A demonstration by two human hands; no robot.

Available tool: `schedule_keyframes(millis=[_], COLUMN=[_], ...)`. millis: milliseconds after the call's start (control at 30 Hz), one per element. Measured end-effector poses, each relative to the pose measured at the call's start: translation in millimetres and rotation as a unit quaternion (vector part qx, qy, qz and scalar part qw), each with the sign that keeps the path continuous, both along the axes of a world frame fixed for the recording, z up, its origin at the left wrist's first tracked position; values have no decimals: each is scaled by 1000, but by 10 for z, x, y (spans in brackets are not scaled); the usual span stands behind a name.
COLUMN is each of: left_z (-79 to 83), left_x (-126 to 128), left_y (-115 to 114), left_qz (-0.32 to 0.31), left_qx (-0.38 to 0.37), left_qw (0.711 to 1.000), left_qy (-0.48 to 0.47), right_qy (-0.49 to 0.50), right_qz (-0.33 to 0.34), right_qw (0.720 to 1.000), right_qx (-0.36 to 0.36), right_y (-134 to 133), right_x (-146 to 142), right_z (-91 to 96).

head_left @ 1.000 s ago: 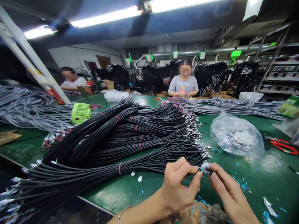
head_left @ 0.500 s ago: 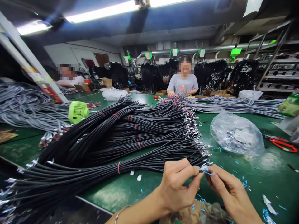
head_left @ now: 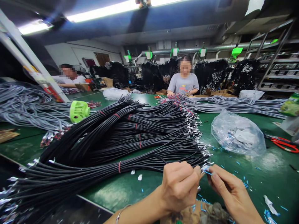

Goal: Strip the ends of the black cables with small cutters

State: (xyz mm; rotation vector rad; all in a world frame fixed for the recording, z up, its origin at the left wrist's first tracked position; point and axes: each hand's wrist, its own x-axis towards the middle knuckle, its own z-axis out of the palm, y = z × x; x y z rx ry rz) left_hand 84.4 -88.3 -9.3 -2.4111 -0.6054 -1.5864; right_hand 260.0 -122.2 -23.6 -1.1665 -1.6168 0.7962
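Note:
Near the front of the green table, my left hand (head_left: 179,186) is closed in a pinch on the end of a black cable (head_left: 161,158), mostly hidden by the fingers. My right hand (head_left: 226,186) faces it, thumb and forefinger pinching thin blue wire (head_left: 207,172) at that cable end. White material shows between the two hands. Behind them lies a large pile of black cables (head_left: 149,144), gathered in bundles by red ties (head_left: 119,167), with white-tipped ends to the right.
A clear plastic bag (head_left: 235,133) of scraps sits right, near red-handled scissors (head_left: 283,144). Blue offcuts (head_left: 245,183) litter the table (head_left: 121,193). A green fan (head_left: 79,111) and grey cables (head_left: 23,107) lie left. A person (head_left: 183,82) sits opposite; another person (head_left: 70,76) is far left.
My left hand has turned slightly, its fingers curling in more tightly at the cable end. The right hand stays almost in place.

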Motion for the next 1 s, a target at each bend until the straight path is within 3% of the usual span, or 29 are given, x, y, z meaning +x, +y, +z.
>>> schedule_keyframes(millis=[200,367,533,667,767,833,1000], left_z=[10,12,95,152,157,154,144], left_x=[36,45,32,20,12,15,56], left_y=[-26,-50,-53,-29,8,20,-29], left_qz=[32,20,-4,-57,-112,-120,-68], left_qx=[-51,-102,-184,-353,-479,-511,-405], left_qw=[997,993,982,933,870,850,910], left_qy=[-41,-56,-41,-34,-32,-42,-61], right_qy=[-32,-59,-109,-151,-161,-163,-95], right_qz=[-69,-138,-127,-87,-77,-90,-83], right_qw=[995,983,966,950,950,953,982], right_qx=[59,105,197,260,258,239,138], right_y=[10,-31,-40,-16,2,14,15], right_x=[19,-19,-11,42,70,82,51], right_z=[-46,-100,-53,-49,-72,-76,34])
